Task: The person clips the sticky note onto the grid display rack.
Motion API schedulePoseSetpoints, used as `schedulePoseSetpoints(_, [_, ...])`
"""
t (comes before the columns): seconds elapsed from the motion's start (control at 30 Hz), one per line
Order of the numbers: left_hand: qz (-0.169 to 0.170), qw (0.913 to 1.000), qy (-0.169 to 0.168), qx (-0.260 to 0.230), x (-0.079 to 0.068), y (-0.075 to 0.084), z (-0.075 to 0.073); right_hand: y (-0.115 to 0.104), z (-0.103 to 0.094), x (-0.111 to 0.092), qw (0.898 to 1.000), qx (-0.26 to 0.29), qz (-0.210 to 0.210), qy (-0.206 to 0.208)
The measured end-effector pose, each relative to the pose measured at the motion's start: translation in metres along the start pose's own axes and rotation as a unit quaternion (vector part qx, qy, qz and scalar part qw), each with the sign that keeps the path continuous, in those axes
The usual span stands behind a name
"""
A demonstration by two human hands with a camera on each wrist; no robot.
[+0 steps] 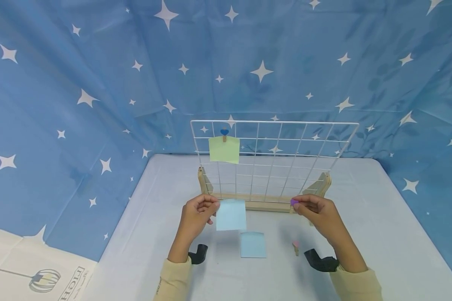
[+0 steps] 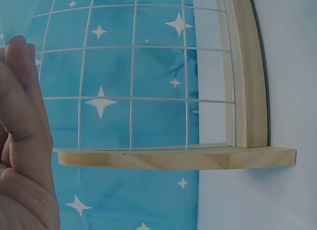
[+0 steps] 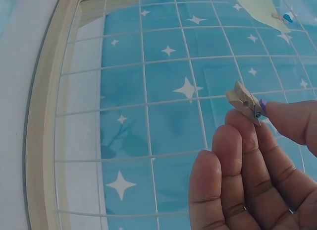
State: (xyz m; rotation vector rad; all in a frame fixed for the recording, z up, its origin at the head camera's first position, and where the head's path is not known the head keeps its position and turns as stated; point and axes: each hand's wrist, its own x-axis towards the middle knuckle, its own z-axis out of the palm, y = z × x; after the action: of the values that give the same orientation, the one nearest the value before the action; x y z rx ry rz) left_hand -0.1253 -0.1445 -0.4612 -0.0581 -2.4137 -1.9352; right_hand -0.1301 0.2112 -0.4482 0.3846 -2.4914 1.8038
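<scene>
Plainly, I have a pale, smooth table (image 1: 376,217) before me, rounded at its far corners, with blue fabric (image 1: 286,42) printed with white four-pointed stars rising behind it in soft creases. At lower left I see a whitish sheet with a printed lamp (image 1: 45,281). On the table a white wire grid (image 1: 273,161) leans back in a grained, light wooden stand (image 1: 265,205). A thin green paper square (image 1: 224,151) hangs near its upper left, held by a wooden clothespin with a blue heart (image 1: 224,133).

My left hand (image 1: 199,213) pinches the edge of a light blue paper square (image 1: 231,216), held up in front of the stand. My right hand (image 1: 318,209) pinches a purple-topped clothespin (image 3: 245,105) between thumb and fingers, before the grid's lower right. Below, a second blue square (image 1: 253,246) and a pink-topped clothespin (image 1: 295,248) lie on the table, well apart.
</scene>
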Motion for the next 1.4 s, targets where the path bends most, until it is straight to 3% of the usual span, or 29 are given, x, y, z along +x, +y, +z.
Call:
schedulePoseSetpoints(0.33, [0.022, 0.9997, 0.001, -0.011, 0.005, 0.007, 0.003, -0.004, 0.002, 0.001, 1.000, 0.001, -0.009, 0.004])
schedulePoseSetpoints(1.4, [0.027, 0.9995, -0.016, -0.002, 0.012, 0.026, 0.007, -0.017, 0.000, 0.009, 0.999, -0.005, -0.038, 0.011])
